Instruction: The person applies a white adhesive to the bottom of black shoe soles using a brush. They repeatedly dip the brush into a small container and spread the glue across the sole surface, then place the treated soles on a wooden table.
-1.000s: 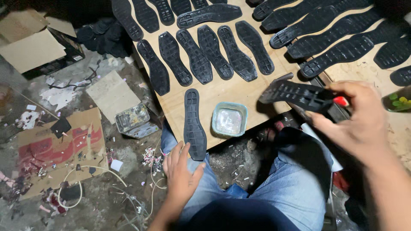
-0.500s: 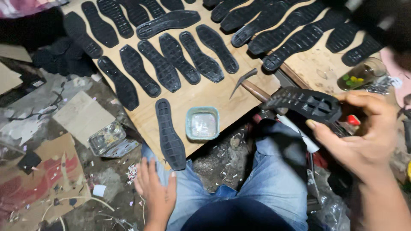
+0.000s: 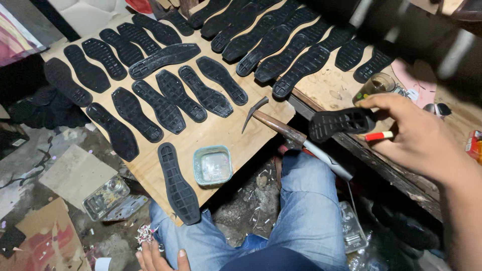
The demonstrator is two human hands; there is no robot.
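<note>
A black shoe sole (image 3: 341,122) sits in the right hand (image 3: 422,138), pinched at one end so that its ridged face shows and its free end points away from the fingers (image 3: 374,103) toward the hammer (image 3: 286,131). The right fingers are closed on it, and a thin red and white stick (image 3: 377,136) pokes out just under them, beneath the sole. The hammer lies just beyond the sole's free end, its curved metal head resting on the edge of the wooden board (image 3: 216,135) and its handle slanting down over the person's jeans (image 3: 306,211).

The left hand (image 3: 159,257) shows only partly at the bottom edge, fingers loosely spread and holding nothing, resting by the left knee. Just above those fingers a single sole (image 3: 178,183) lies on the near corner of the board, and beside it stands a small square tub (image 3: 213,165) of pale paste. Farther from both hands, rows of black soles (image 3: 165,95) cover the board, and more soles (image 3: 286,45) lie in a line on the table (image 3: 331,85) behind it. A small glass jar (image 3: 374,86) stands on the table just above the right fingers. On the floor, well left of the left hand, lie scraps of cardboard (image 3: 75,173) and a clear plastic container (image 3: 106,196).
</note>
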